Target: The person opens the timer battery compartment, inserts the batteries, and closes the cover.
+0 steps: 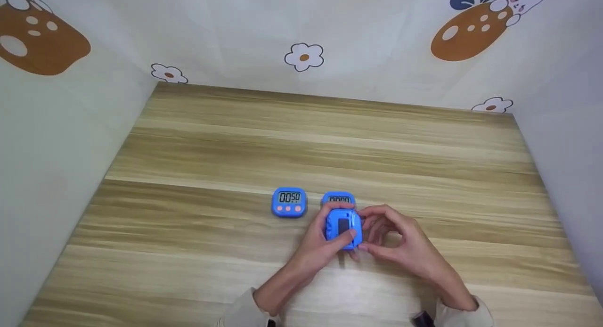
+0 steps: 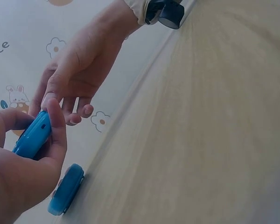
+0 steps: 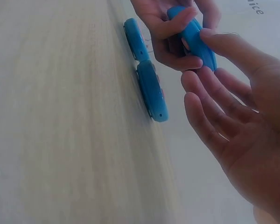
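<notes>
My left hand (image 1: 313, 251) holds a blue digital timer (image 1: 333, 223) above the table, its back turned up toward the head view. The left thumb lies across that back, beside a dark rectangle. At the timer's right edge, my right hand (image 1: 417, 247) pinches it with thumb and fingertips at the corners. In the right wrist view, the other right fingers stretch out loosely below the timer (image 3: 194, 37). Just beyond the hands, a second blue timer (image 1: 339, 196) lies face up, partly hidden by the left fingers. To its left, another timer (image 1: 289, 202) reads 00 50 above three pinkish buttons.
The wood-grain table (image 1: 212, 148) spreads out around the hands. Pale walls printed with flowers and rabbits (image 1: 367, 44) enclose its back and sides. A dark wrist device (image 1: 422, 319) shows by the right sleeve (image 1: 464, 314).
</notes>
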Demonstrator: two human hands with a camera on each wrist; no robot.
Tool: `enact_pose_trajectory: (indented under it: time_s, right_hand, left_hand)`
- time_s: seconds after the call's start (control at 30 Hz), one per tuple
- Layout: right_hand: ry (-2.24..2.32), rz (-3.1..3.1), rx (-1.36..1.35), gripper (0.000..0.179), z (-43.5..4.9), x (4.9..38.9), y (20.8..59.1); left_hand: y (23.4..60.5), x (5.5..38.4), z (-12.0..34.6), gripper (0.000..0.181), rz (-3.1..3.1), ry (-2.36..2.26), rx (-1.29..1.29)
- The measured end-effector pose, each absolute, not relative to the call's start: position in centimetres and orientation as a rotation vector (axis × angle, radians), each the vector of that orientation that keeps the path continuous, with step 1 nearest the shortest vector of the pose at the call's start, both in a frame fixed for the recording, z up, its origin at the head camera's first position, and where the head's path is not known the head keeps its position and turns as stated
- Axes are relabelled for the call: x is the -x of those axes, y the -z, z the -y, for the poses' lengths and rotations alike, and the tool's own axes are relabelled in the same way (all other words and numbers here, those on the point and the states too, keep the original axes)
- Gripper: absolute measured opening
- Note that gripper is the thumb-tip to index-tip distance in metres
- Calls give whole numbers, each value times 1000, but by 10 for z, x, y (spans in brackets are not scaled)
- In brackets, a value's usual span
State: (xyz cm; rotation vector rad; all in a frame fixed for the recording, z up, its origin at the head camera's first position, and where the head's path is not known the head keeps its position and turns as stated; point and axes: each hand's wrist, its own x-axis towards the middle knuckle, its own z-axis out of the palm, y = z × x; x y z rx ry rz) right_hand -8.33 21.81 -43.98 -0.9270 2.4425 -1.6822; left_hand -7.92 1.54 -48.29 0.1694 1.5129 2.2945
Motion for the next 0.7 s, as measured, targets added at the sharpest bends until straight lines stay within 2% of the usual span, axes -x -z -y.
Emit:
enact_pose_trajectory:
  time_s: [0.37, 0.7]
  right_hand:
    - [1696, -2454, 904, 50, -218, 81, 440]
    - [1697, -2427, 868, 48, -221, 81, 441]
  left_hand:
    - [486, 79, -17, 45, -1448, -2340, -242]
    - [483, 78, -14, 45, -1399, -2343, -204]
